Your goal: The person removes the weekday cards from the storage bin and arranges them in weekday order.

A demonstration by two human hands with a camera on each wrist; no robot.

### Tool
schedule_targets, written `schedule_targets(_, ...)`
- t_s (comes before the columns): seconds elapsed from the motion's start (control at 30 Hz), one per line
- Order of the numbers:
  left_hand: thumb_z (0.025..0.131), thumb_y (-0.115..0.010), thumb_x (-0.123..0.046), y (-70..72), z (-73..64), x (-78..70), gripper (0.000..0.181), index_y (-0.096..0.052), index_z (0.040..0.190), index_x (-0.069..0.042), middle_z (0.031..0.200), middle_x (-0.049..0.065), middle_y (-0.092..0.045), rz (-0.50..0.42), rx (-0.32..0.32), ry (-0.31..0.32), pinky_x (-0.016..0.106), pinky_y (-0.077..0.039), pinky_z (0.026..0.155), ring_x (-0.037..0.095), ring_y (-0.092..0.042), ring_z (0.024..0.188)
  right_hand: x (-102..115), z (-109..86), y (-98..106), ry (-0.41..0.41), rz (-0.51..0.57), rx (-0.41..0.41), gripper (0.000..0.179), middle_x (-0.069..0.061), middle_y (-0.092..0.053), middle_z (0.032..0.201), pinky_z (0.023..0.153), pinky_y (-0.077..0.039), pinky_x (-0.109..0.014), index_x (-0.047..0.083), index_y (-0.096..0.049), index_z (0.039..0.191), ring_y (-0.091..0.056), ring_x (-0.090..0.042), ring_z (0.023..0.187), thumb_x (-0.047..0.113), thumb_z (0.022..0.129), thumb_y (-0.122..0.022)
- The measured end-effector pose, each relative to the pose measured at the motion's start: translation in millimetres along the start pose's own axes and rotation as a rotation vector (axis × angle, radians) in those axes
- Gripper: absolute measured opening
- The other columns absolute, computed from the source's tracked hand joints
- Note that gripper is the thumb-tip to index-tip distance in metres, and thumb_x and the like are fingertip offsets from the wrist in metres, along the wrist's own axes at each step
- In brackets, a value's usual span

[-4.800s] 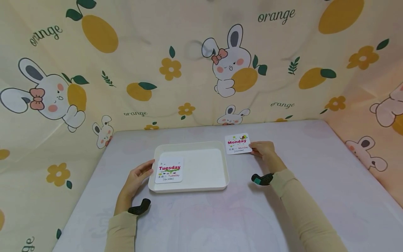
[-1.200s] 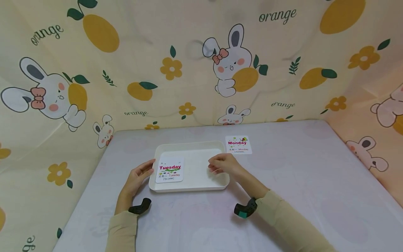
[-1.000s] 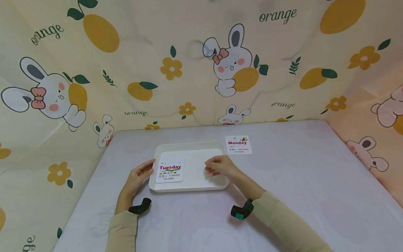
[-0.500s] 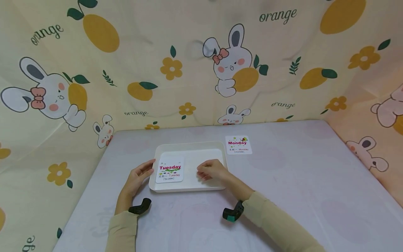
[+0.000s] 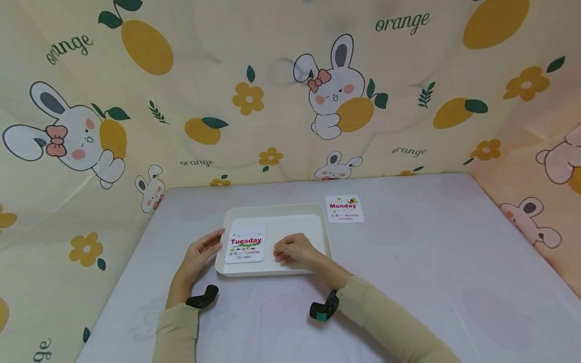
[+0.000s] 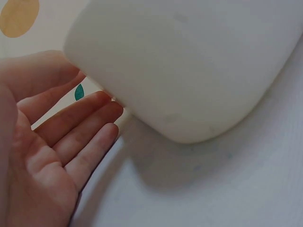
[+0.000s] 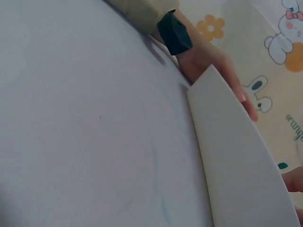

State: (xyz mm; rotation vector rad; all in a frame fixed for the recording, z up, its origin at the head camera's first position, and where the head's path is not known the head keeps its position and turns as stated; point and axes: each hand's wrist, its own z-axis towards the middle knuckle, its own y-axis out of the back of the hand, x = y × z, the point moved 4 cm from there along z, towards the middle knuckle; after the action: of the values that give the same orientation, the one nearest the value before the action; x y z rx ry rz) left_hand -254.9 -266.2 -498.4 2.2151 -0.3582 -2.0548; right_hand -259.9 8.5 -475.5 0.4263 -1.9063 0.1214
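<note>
A white tray [image 5: 297, 227] lies on the table, and a "Tuesday" card [image 5: 245, 245] lies in its left part. My left hand [image 5: 197, 259] rests against the tray's left side. Its fingers are nearly straight and touch the side wall, as the left wrist view shows for the hand [image 6: 61, 142] and tray [image 6: 180, 71]. Over the middle of the tray, just right of the Tuesday card, is my right hand [image 5: 297, 250]. Its fingers are loosely bent, with nothing visible between them. At the right wrist view's edge only some fingertips [image 7: 294, 179] show, beyond the tray wall [image 7: 241, 161].
A "Monday" card [image 5: 345, 208] lies flat on the table, just beyond the tray's right back corner. The pale table [image 5: 408, 262] extends to both sides. A patterned cloth [image 5: 281, 101] with rabbits and oranges hangs behind it and at the sides.
My right hand has released the Monday card beside the tray and moved left and nearer, over the tray towards the Tuesday card. The left hand, tray and Tuesday card have stayed put.
</note>
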Motion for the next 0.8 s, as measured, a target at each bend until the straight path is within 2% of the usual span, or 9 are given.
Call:
schedule_targets(0.33,0.095,-0.061,-0.024,0.2,-0.4,-1.5,0.054,-0.045,0.142,-0.005,0.152,0.012,-0.043,0.019,-0.006,-0.001,0.0,-0.041,0.092,-0.021,-0.049,0.111,0.1,5.9,-8.6,-0.012,0.027,-0.013,0.022,-0.019,-0.075,0.092,0.054,-0.054,-0.017,-0.006,-0.068,0.105,-0.064,-0.006,0.059,0.009,0.092,-0.06)
schedule_targets(0.6,0.094,-0.061,-0.024,0.1,-0.1,-1.7,0.055,-0.044,0.142,-0.002,0.153,0.017,-0.04,0.006,0.006,-0.02,0.001,-0.041,0.093,-0.02,-0.049,0.111,3.5,8.5,-15.0,-0.011,0.075,-0.046,0.023,-0.018,-0.075,0.091,0.052,-0.053,-0.016,-0.008,-0.067,0.107,-0.064,-0.005,0.058,0.007,0.09,-0.06)
schedule_targets(0.8,0.094,-0.062,-0.025,0.4,0.3,0.1,0.055,-0.045,0.142,-0.004,0.149,0.004,-0.048,0.011,-0.007,-0.002,0.001,-0.041,0.092,-0.021,-0.05,0.11,6.1,7.4,-21.7,-0.042,0.117,-0.07,0.024,-0.014,-0.075,0.082,0.052,-0.053,-0.016,-0.008,-0.066,0.108,-0.065,-0.005,0.058,0.005,0.089,-0.062)
